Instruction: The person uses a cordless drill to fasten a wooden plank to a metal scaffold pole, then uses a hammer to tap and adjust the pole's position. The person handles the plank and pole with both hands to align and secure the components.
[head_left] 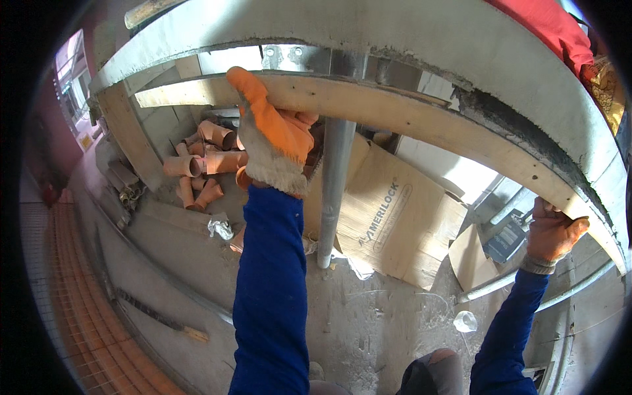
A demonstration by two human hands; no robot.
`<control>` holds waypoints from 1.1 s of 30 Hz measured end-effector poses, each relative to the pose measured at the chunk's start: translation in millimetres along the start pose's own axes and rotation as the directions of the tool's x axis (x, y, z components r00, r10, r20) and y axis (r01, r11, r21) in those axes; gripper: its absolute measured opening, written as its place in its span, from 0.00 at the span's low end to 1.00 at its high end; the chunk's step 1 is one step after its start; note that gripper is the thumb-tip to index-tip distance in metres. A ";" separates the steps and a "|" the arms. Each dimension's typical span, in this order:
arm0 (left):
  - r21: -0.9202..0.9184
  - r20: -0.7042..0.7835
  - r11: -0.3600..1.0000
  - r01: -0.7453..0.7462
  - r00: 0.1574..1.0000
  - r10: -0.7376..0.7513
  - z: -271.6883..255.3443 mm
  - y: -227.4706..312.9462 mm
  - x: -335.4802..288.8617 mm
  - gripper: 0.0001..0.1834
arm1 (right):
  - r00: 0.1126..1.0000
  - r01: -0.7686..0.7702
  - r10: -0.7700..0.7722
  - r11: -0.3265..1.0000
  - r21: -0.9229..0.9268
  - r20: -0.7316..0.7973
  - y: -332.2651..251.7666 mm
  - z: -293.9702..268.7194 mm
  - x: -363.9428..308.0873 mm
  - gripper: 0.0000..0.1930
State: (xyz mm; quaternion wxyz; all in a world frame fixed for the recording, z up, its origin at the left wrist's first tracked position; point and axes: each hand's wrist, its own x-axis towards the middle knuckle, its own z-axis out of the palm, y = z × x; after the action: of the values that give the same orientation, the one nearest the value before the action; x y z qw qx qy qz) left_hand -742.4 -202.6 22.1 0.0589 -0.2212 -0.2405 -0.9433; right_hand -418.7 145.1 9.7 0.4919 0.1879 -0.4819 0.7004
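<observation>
Head view: with our left hand at eleven o'clock and right hand at three, we grip the curved board, set along the slab but seemingly unfastened.

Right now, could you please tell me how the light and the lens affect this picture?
Head view: black rim, and the wooden strip looks bowed, perhaps partly from the fisheye lens; head view: glare washes out the far-left opening, while light falls unevenly across the cardboard sheet; head view: left hand and right hand look reasonably sharp.
</observation>
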 end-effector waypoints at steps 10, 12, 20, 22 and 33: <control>-0.051 0.091 0.999 0.007 0.996 -0.002 -6.4 -3.9 3.0 0.37 | 0.999 -0.003 0.003 1.000 -0.021 0.035 5.2 11.1 -6.4 0.31; -0.038 0.092 0.999 0.023 0.996 -0.019 -2.6 -4.1 2.1 0.37 | 0.999 -0.028 0.030 0.997 0.077 -0.030 23.8 6.2 -22.3 0.30; -0.074 0.081 0.993 -0.091 0.992 0.097 4.6 -11.8 -0.1 0.41 | 0.732 -0.678 0.658 0.678 -0.285 -0.175 195.4 89.7 -154.0 0.28; -0.129 0.147 0.986 -0.108 0.981 0.127 0.2 -10.5 -1.2 0.42 | 0.777 -0.609 0.620 0.700 -0.373 -0.105 226.0 139.3 -153.1 0.29; -0.219 0.155 0.976 -0.021 0.986 0.056 2.3 -16.4 5.4 0.38 | 0.875 -0.458 0.483 0.839 -0.294 0.013 332.4 190.3 -62.8 0.21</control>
State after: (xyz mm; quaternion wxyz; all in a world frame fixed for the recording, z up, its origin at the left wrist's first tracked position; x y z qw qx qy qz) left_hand -749.9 -187.1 19.3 0.0331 -0.3062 -0.1361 -0.9416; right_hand -720.1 -67.6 -111.0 0.3049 0.0220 -0.6287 0.7151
